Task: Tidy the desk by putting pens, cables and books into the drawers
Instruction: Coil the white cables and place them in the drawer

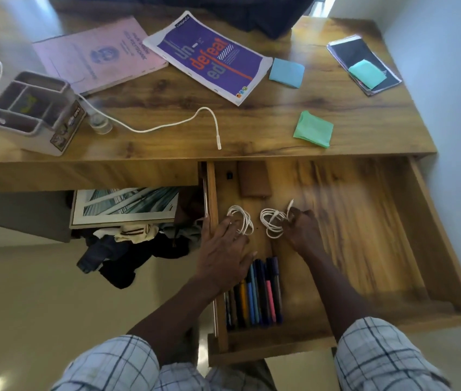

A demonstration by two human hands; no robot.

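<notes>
Both hands work inside the open drawer (435, 227) of the wooden desk (251, 119). My left hand (225, 249) lies flat with fingers spread, fingertips touching the left coil (240, 221) of white cable, thumb side against the drawer's left wall. My right hand (299, 230) is curled round the right coil (273, 224) of white cable, pinching it on the drawer floor just beside the first — the two coils sit close together but apart. Pens (254, 292) lie in a tight row at the drawer's near left corner, partly under my left wrist, and a brown flat case (253, 179) rests at the back.

On the desktop a loose white cable (167, 127) snakes past a grey organizer (33, 108). A pink book (99, 55) and a purple book (209, 56) lie side by side further back, with a dark notebook (363, 64) at the far right — blue (286, 72) and green (313, 129) paper squares scattered between.
</notes>
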